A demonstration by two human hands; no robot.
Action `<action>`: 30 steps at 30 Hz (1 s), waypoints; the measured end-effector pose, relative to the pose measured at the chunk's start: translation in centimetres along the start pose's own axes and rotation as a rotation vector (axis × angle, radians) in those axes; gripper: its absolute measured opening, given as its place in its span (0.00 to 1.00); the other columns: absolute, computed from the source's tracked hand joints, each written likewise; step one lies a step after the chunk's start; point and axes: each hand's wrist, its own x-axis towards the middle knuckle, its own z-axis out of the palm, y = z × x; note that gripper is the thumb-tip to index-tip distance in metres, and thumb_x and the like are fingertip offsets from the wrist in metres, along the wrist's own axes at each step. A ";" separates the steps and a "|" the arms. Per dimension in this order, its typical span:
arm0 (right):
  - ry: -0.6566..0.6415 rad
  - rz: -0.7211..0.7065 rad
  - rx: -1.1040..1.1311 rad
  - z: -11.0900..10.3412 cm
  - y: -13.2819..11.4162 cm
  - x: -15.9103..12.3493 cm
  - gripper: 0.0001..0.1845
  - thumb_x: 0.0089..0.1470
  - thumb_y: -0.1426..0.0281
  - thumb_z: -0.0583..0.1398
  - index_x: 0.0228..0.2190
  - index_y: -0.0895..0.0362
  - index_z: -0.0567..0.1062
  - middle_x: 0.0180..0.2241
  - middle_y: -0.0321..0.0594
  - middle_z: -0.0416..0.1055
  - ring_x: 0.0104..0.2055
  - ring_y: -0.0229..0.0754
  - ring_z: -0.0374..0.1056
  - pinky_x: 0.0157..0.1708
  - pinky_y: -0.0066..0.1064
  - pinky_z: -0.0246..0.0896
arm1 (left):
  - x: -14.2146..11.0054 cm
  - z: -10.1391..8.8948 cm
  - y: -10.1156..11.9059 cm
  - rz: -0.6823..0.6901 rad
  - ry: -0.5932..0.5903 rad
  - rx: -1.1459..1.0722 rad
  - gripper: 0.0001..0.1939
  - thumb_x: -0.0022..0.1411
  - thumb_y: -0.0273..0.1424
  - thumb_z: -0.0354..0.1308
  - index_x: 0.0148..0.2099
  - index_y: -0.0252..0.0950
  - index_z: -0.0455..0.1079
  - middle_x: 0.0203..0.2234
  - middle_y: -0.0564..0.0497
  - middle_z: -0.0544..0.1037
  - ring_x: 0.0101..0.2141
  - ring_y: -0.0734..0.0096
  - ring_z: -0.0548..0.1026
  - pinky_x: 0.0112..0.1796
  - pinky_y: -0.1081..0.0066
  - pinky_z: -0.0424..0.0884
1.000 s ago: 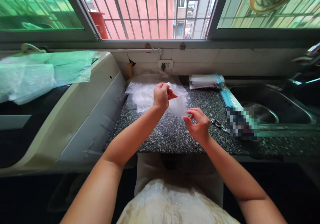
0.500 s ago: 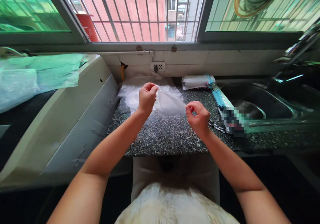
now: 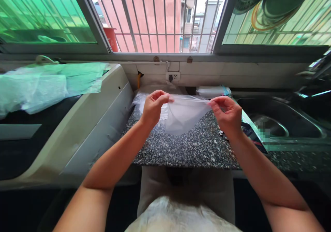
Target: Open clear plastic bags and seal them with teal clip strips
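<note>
Nearest is the person's pale shirt (image 3: pixel 178 218), and past it is the front edge of the speckled stone counter (image 3: pixel 186 156). Over the counter, between the two hands, hangs a thin, see-through plastic bag (image 3: pixel 182 118). Its top edge is pulled nearly straight, and its loose part droops down. It is hard to tell if the bottom touches the stone.

The left hand (image 3: pixel 152 109) pinches the top left corner with its thumb and pointing finger. The right hand (image 3: pixel 230 116) pinches the top right end the same way, with the other fingers curled in. So the bag sits just past the fingertips, and most of it hangs below them.

The bag looks very light, soft and floppy. It may be a bit slippery, and it could crease or tear if tugged hard. The two top corners look like the best spots to hold, as a small, gentle pinch there should keep the edge flat.

Just past the right hand, to the right, is a dark flat thing (image 3: pixel 248 130), partly blurred, next to the metal sink (image 3: pixel 301 118). Behind the left hand is a messy heap of clear plastic (image 3: pixel 139 99). A white bundle (image 3: pixel 210 92) lies behind the right hand. Farthest back are a wall socket (image 3: pixel 175 76) and the barred window.
</note>
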 end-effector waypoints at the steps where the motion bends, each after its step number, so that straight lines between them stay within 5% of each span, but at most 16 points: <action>1: 0.005 0.024 0.027 -0.1 -0.2 0.1 0.04 0.51 0.66 0.61 0.28 0.54 0.72 0.26 0.35 0.72 0.29 0.38 0.68 0.34 0.34 0.66 | -0.2 0.0 0.1 -0.017 0.001 -0.036 0.07 0.48 0.26 0.56 0.20 0.37 0.68 0.18 0.54 0.71 0.23 0.77 0.67 0.29 0.75 0.65; 14: -0.100 0.090 0.062 -0.4 1.2 -1.0 0.04 0.49 0.68 0.59 0.26 0.55 0.72 0.25 0.35 0.72 0.28 0.37 0.68 0.32 0.33 0.66 | -1.2 -0.2 -1.3 0.057 0.040 -0.035 0.05 0.51 0.28 0.59 0.24 0.38 0.69 0.19 0.55 0.71 0.22 0.80 0.67 0.28 0.77 0.65; 18: -0.147 -0.020 0.022 -0.5 1.0 -0.3 0.14 0.49 0.66 0.60 0.40 0.54 0.72 0.39 0.40 0.74 0.36 0.40 0.69 0.36 0.36 0.66 | -1.8 0.1 -1.3 0.090 -0.013 0.049 0.07 0.51 0.27 0.59 0.22 0.37 0.69 0.18 0.55 0.69 0.22 0.79 0.65 0.27 0.76 0.63; 21: -0.311 -0.171 -0.044 0.2 -0.2 0.8 0.19 0.48 0.62 0.62 0.43 0.53 0.71 0.45 0.42 0.72 0.44 0.44 0.68 0.43 0.39 0.66 | -2.3 0.7 -1.2 0.065 -0.075 0.118 0.08 0.51 0.26 0.60 0.21 0.37 0.68 0.18 0.56 0.67 0.22 0.78 0.64 0.27 0.76 0.63; 27: -0.531 -0.296 -0.136 2.7 -0.9 1.7 0.22 0.44 0.62 0.66 0.42 0.54 0.73 0.40 0.42 0.75 0.44 0.46 0.68 0.45 0.41 0.64 | -2.7 1.1 -1.6 0.081 -0.173 0.187 0.08 0.52 0.27 0.60 0.22 0.36 0.68 0.19 0.55 0.68 0.23 0.78 0.64 0.28 0.75 0.62; 30: -0.537 -0.278 -0.096 3.0 -0.4 1.4 0.13 0.47 0.65 0.64 0.37 0.55 0.74 0.33 0.38 0.75 0.36 0.41 0.69 0.39 0.37 0.65 | -2.8 1.0 -1.8 0.056 -0.195 0.186 0.07 0.53 0.27 0.60 0.23 0.36 0.68 0.19 0.55 0.67 0.22 0.78 0.63 0.26 0.75 0.60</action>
